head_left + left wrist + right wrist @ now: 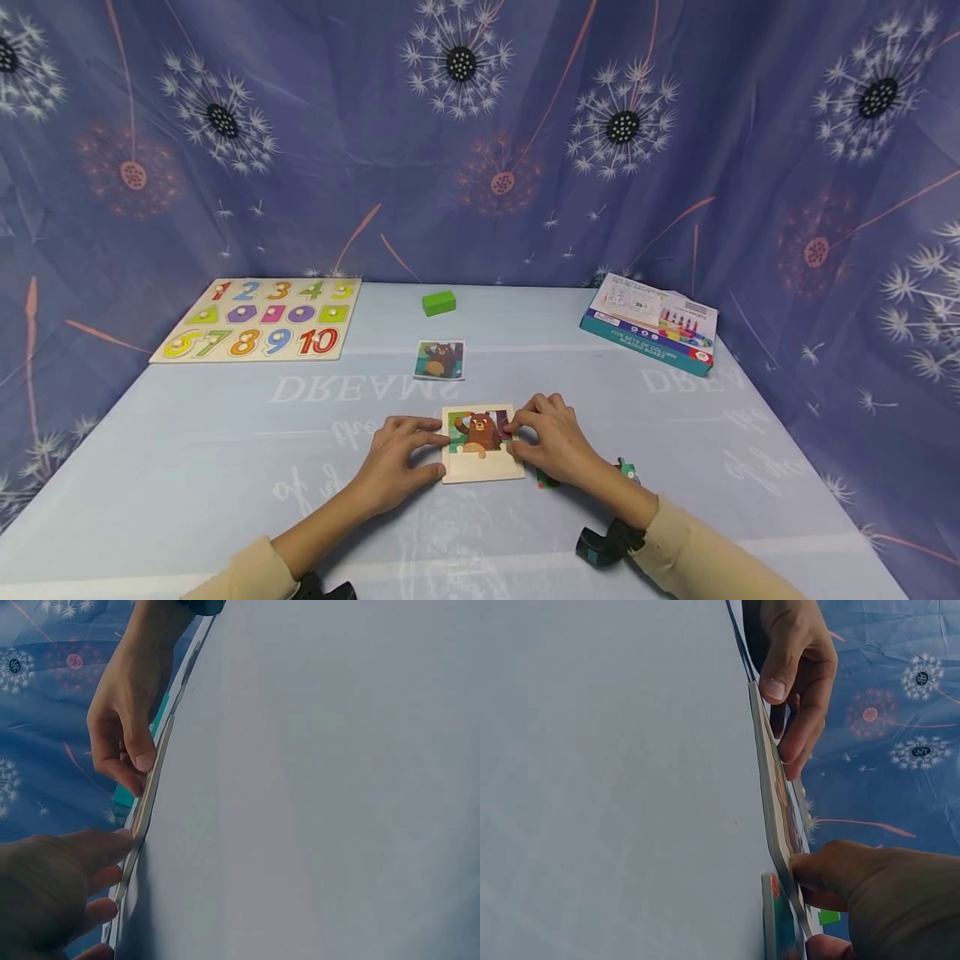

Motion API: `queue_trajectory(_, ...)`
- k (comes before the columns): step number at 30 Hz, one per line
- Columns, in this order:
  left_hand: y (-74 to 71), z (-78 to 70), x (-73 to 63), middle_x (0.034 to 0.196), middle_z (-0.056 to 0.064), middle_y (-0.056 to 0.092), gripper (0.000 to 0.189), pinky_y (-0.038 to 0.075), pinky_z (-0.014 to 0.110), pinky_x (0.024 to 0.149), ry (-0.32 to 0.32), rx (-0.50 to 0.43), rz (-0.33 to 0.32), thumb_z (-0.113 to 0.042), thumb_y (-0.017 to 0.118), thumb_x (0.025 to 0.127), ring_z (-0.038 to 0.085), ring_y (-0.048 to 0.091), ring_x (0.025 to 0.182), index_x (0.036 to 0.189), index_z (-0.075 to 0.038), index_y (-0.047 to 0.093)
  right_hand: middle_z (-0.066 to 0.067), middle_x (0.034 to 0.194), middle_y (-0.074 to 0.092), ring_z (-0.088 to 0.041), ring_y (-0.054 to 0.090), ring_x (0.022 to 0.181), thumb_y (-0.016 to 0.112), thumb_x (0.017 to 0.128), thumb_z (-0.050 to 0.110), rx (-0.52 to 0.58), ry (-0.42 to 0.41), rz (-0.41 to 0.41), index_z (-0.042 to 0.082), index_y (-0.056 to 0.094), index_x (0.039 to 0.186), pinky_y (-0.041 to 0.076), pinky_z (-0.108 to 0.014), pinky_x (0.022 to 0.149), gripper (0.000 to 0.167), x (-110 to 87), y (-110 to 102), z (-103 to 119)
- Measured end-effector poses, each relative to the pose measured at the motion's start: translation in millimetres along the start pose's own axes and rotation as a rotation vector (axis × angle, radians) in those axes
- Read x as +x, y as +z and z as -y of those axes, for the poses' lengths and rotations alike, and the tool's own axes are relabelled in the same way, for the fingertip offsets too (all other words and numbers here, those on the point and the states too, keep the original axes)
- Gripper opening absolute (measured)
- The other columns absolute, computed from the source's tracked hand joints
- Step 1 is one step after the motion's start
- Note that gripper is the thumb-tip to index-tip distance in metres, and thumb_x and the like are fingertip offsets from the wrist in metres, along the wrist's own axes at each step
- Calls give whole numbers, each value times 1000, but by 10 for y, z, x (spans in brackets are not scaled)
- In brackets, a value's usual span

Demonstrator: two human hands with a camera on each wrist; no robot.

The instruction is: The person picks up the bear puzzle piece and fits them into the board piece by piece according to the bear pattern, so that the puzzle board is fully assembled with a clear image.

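Observation:
A wooden puzzle board (483,469) with a partly filled bear picture lies flat on the table. My left hand (401,461) rests against its left edge, fingers loosely extended, the thumb lower down. On the right side of the picture, my right hand (553,439) has its thumb and index finger bent at a puzzle piece (507,423), which they partly cover. Bare wood shows along the board's lower part. Partly hidden under the right hand and forearm are loose puzzle pieces (628,469). Seen edge-on in the right wrist view, the board (769,784) lies between both hands.
Behind the board is a bear picture card (440,360), with a green block (438,302) farther back. A wooden number board (258,321) lies at the back left. At the back right sits a teal and white box (649,322). A dandelion-print curtain (315,167) hangs behind the table.

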State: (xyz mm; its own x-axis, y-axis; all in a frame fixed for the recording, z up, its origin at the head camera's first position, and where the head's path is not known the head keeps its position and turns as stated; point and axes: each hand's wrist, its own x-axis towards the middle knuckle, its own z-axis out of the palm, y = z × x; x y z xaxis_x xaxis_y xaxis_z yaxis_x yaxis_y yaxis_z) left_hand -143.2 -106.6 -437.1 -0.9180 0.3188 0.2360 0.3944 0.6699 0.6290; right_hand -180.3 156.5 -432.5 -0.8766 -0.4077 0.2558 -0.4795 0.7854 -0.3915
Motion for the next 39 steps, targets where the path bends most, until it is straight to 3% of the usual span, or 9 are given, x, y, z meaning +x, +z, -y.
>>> queue_trajectory(12,11,19,-18,124,2,62,33,31,51,96,16,28,-5,-22,78,73,25,46,116,105,-19,71,3,93,57,-16,43,90,74,75,25,19,14,-6,27,72,87,31,-34,75,12,-20,10,-11)
queue_trajectory(19,23,9,-20,123,2,62,32,32,51,95,16,41,-12,-21,78,73,25,47,115,104,-18,71,4,98,59,-13,41,92,74,78,29,122,58,46,26,70,100,32,-37,82,23,-83,-116,-69)
queue_trajectory(27,14,17,-15,124,2,62,31,33,50,93,17,54,-13,-21,77,74,25,47,114,104,-18,71,7,100,59,-10,40,92,75,77,34,112,102,57,26,69,103,35,-34,81,28,-327,-336,-257)
queue_trajectory(32,9,24,-17,124,2,62,31,32,50,93,16,46,-9,-21,77,74,25,46,115,105,-18,71,12,99,58,-8,38,91,75,75,42,84,81,92,29,69,102,34,-32,79,31,-507,-386,-300)
queue_trajectory(39,13,27,-13,124,2,62,31,32,51,94,13,37,-8,-21,77,74,25,46,115,105,-18,71,16,101,54,-4,35,90,79,70,39,14,49,87,31,68,101,30,-28,77,33,-654,-386,-253)
